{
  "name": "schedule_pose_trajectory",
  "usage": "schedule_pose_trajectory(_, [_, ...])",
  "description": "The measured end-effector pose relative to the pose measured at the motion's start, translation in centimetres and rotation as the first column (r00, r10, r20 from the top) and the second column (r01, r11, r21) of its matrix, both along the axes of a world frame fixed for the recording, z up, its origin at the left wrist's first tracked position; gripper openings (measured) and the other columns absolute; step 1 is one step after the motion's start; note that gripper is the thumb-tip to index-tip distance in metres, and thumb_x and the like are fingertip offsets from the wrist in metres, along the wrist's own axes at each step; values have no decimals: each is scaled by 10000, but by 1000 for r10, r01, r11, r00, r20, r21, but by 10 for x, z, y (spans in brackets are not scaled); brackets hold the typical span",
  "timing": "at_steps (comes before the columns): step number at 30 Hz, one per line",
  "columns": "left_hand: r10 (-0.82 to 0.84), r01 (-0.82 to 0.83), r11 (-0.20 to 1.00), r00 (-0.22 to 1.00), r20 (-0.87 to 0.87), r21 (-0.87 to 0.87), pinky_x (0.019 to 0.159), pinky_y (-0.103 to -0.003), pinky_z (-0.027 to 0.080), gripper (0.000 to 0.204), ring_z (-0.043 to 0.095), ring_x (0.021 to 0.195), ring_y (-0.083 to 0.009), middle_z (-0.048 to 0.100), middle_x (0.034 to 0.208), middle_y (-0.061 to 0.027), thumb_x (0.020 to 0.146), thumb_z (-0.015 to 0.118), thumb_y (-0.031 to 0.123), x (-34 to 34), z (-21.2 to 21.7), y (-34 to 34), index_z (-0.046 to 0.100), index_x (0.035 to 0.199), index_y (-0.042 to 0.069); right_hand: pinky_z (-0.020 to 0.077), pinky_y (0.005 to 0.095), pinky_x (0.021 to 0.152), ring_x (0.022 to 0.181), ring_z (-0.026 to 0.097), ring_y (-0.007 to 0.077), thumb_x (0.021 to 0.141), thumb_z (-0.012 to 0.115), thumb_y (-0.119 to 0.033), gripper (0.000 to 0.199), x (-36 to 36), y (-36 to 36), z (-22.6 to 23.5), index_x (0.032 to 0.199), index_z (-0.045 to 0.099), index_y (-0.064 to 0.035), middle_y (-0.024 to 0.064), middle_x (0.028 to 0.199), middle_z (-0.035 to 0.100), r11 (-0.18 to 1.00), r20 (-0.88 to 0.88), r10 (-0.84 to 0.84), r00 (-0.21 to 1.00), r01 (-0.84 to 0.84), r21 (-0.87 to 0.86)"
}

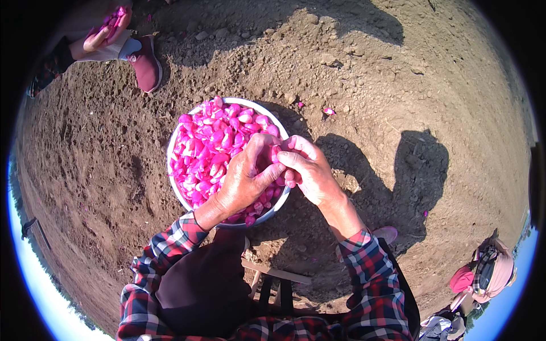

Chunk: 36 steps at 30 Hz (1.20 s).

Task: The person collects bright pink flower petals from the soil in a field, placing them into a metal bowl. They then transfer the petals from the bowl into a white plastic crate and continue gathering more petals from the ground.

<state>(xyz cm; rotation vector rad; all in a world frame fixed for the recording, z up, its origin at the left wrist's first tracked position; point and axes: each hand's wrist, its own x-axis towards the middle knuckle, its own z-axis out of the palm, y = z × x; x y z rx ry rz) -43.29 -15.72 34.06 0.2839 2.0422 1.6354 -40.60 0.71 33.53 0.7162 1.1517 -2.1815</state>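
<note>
A round white basin (268,107) stands on the soil in front of me, heaped with bright pink-coated garlic cloves (210,142). Over its right side my left hand (245,173) and my right hand (310,173) meet with bent, closed fingers. Pinched between their fingertips is a pink garlic clove (276,153), partly covered by the thumbs. The fingers hide whether more cloves lie in either palm.
Dry, crumbly soil (375,91) surrounds the basin, with a few loose pink pieces (329,112) on it. At upper left another person's hand (102,35) holds pink cloves, near a maroon shoe (146,67). More people (483,270) are at lower right. A wooden bar (278,271) lies between my legs.
</note>
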Motion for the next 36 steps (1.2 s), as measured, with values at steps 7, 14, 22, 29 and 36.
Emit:
schedule_pose_trajectory(7, [-90, 84, 995, 985, -145, -45, 743, -364, 495, 331, 640, 861, -304, 609, 928, -153, 863, 594, 141, 4, -9, -4, 503, 1168, 48, 377, 200, 449, 536, 486, 43, 876, 631, -196, 178, 8, 2, -1, 957, 560, -54, 6, 778, 570, 999, 23, -23, 999, 22, 39])
schedule_pose_trajectory(14, [-57, -124, 950, 834, 549, 287, 678, -239, 479, 253, 551, 755, -72, 592, 927, 2, 890, 494, 51, 7, -12, -5, 538, 1136, 10, 391, 207, 427, 511, 502, 54, 883, 623, -197, 154, 12, 16, -2, 894, 582, -48, 16, 716, 567, 998, 118, 35, 992, -28, -55])
schedule_pose_trajectory(22, [2, -254, 926, 743, 669, 280, 538, -257, 488, 240, 592, 546, -155, 593, 793, -68, 895, 451, 42, 6, -9, -7, 514, 1123, 2, 391, 219, 428, 518, 488, 62, 842, 679, -206, 188, 4, 99, -54, 881, 594, -42, 0, 694, 569, 772, 72, -68, 995, 7, 636])
schedule_pose_trajectory(29, [-83, -117, 954, 779, 621, 275, 535, -239, 464, 267, 575, 552, -119, 560, 835, -43, 883, 427, -5, 14, -15, 1, 497, 1140, -7, 494, 457, 730, 841, 636, 375, 823, 629, -189, 177, -20, 173, -104, 922, 597, -45, 186, 869, 661, -201, 286, 340, 896, -228, 953])
schedule_pose_trajectory(36, [-80, -94, 965, 780, 620, 244, 549, -240, 470, 272, 582, 570, -126, 572, 838, -40, 880, 438, -8, 16, -20, 1, 500, 1144, -1, 495, 473, 733, 831, 632, 395, 830, 618, -215, 186, -26, 172, -130, 917, 600, -51, 212, 839, 652, -288, 386, 388, 837, -288, 913])
